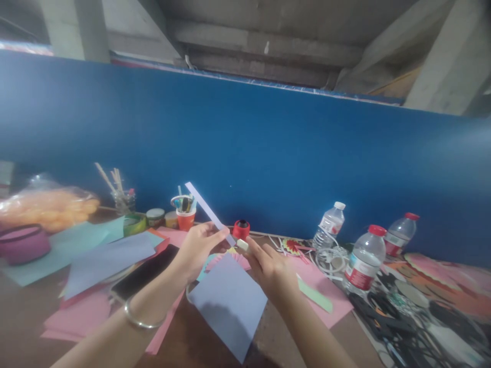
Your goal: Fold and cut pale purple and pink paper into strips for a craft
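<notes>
My left hand (199, 249) pinches a narrow lavender paper strip (206, 205) between thumb and fingers. The strip slants up and to the left from the grip. Close to its lower end, my right hand (272, 268) is closed on a small off-white stub (242, 245); its exact kind is unclear, and the fingers hide part of it. Below both hands lies a lavender paper sheet (230, 304), shaded by a shadow. Behind that sheet, a pleated pink paper piece (240, 260) is partly covered. A red round object with a dark top (241, 229) stands just beyond my fingertips.
Coloured papers (107, 263) and a black phone-like slab (146, 273) lie left. At the back stand a red cup of tools (186, 220) and a jar of sticks (125, 201). Plastic bottles (364, 263) and cluttered tools (402, 322) occupy the right. A blue partition (245, 143) closes the back.
</notes>
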`<action>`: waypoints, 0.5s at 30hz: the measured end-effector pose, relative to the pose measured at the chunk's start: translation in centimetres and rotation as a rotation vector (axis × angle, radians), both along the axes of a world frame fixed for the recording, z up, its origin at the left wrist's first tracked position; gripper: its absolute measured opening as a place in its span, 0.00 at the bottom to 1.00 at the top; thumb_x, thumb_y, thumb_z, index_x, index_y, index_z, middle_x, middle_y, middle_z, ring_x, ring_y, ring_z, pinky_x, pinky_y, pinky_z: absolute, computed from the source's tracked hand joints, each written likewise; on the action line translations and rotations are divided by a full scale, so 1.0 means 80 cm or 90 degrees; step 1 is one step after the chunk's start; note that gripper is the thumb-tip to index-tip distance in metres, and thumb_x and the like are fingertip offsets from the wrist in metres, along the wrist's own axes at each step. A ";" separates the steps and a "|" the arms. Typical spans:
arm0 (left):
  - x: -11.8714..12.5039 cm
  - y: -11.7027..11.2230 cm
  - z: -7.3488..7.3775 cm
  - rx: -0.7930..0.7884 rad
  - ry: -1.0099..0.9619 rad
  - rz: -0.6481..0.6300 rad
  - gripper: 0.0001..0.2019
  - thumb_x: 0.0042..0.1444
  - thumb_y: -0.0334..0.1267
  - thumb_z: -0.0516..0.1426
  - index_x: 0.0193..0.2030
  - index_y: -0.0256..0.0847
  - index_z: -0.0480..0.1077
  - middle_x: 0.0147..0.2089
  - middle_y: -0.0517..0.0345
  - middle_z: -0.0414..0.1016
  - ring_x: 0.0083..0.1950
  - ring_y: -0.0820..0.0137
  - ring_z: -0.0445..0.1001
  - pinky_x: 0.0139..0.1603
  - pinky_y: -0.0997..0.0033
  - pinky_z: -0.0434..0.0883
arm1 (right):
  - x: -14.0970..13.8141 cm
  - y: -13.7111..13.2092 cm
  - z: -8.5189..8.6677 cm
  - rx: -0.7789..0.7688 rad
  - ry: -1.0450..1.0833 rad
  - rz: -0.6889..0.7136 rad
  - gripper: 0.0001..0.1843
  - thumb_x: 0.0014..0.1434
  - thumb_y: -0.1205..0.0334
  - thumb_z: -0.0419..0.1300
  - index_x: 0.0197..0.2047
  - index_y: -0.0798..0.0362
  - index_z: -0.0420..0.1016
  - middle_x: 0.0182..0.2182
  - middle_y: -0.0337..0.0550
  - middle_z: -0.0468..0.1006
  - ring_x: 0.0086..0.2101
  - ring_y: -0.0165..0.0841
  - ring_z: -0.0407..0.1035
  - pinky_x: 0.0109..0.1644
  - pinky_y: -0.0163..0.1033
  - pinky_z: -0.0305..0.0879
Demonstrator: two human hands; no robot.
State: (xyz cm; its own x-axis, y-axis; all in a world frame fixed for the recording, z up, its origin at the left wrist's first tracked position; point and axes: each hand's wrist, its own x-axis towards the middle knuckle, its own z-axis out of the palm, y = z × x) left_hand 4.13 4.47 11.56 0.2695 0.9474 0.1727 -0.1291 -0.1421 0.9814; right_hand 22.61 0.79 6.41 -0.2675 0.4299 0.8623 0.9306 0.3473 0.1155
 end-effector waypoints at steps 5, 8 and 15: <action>-0.003 0.002 -0.001 0.008 0.007 0.015 0.14 0.52 0.47 0.60 0.34 0.36 0.72 0.32 0.52 0.78 0.34 0.66 0.76 0.40 0.66 0.72 | 0.000 0.000 0.000 -0.006 0.001 -0.002 0.18 0.66 0.56 0.49 0.52 0.54 0.73 0.22 0.38 0.70 0.21 0.27 0.63 0.25 0.34 0.53; -0.004 0.002 -0.001 0.014 0.008 0.018 0.14 0.51 0.47 0.60 0.33 0.35 0.74 0.32 0.51 0.79 0.36 0.64 0.77 0.42 0.64 0.73 | -0.001 0.000 -0.001 0.009 -0.007 -0.009 0.18 0.66 0.56 0.50 0.52 0.54 0.73 0.21 0.38 0.69 0.20 0.27 0.63 0.25 0.34 0.52; -0.004 0.000 0.004 0.010 0.040 0.031 0.13 0.50 0.45 0.61 0.32 0.33 0.75 0.33 0.48 0.79 0.36 0.64 0.77 0.41 0.66 0.73 | -0.001 0.001 -0.002 0.006 0.004 0.001 0.18 0.66 0.56 0.48 0.51 0.54 0.74 0.22 0.39 0.70 0.21 0.28 0.64 0.25 0.35 0.52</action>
State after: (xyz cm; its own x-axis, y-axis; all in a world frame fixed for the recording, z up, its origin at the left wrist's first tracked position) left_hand 3.82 4.44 11.84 0.2340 0.9570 0.1712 -0.0593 -0.1617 0.9851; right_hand 22.52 0.83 6.23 -0.2624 0.4218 0.8679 0.9307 0.3481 0.1122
